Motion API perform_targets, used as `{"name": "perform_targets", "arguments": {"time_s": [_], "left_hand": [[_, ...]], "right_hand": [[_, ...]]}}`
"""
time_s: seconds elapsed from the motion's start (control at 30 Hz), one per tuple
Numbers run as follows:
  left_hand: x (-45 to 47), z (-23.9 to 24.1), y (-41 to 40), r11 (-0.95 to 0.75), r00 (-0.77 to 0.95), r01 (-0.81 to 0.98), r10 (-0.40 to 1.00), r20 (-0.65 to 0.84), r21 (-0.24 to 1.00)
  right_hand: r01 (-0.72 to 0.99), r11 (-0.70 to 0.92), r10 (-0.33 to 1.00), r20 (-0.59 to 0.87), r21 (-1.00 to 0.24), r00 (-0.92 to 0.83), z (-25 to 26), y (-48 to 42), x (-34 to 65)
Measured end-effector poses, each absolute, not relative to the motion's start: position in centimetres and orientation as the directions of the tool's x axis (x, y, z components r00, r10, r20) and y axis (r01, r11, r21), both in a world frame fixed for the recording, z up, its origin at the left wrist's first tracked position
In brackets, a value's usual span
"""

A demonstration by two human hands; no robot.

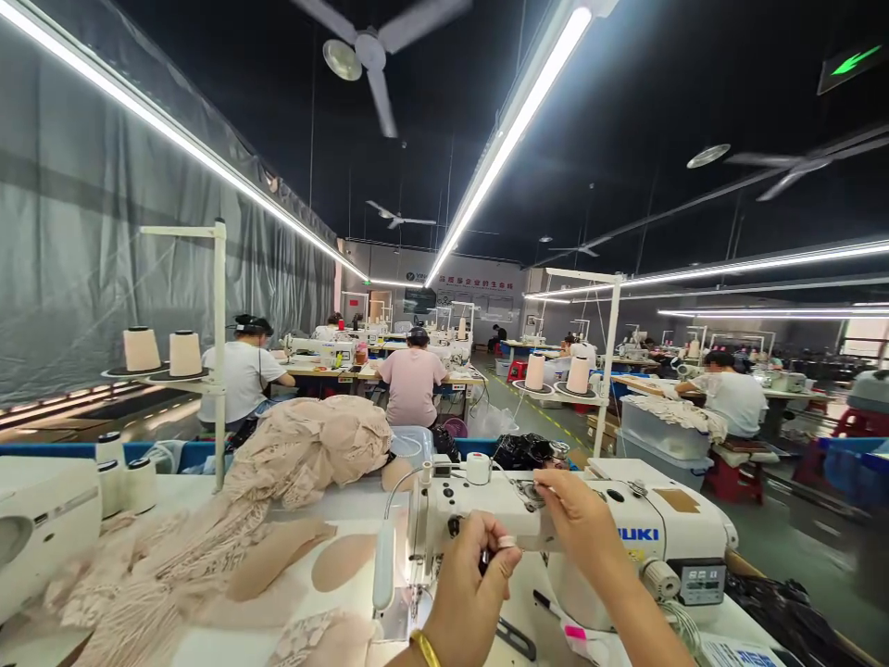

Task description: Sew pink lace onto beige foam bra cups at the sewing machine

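In front of me stands a white sewing machine (486,505). My left hand (469,588), with a gold bracelet at the wrist, is closed before the machine's arm. Its thumb and finger pinch a small pale bobbin (508,541). At the top of the machine, my right hand (576,519) is closed, fingertips together beside a metal thread guide (532,493); anything between them is too small to make out. A white thread spool (478,469) sits on the machine's top. Below the hands lie a black tool (515,637) and a pen (548,607).
Beige lace fabric (312,445) is heaped on the left of the table, with cut beige pieces (344,560) in front. Thread stands (220,352) rise on the left and behind the machine. Several co-workers (415,380) sit at machines farther off. A black bag (784,611) lies at right.
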State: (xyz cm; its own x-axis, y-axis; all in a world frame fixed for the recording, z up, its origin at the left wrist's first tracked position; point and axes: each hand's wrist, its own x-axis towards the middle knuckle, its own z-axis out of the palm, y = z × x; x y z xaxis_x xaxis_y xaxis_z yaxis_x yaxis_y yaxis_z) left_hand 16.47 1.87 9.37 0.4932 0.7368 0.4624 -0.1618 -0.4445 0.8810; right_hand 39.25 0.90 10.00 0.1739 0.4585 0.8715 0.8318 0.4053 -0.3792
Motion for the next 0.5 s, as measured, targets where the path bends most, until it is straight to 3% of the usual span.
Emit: {"name": "perform_targets", "arguments": {"time_s": [0.5], "left_hand": [[15.0, 8.6, 0.5, -0.321, 0.481, -0.228, 0.784, 0.393, 0.919]], "right_hand": [[0.843, 0.388, 0.62, 0.782, -0.373, 0.061, 10.5, -0.8, 38.1]]}}
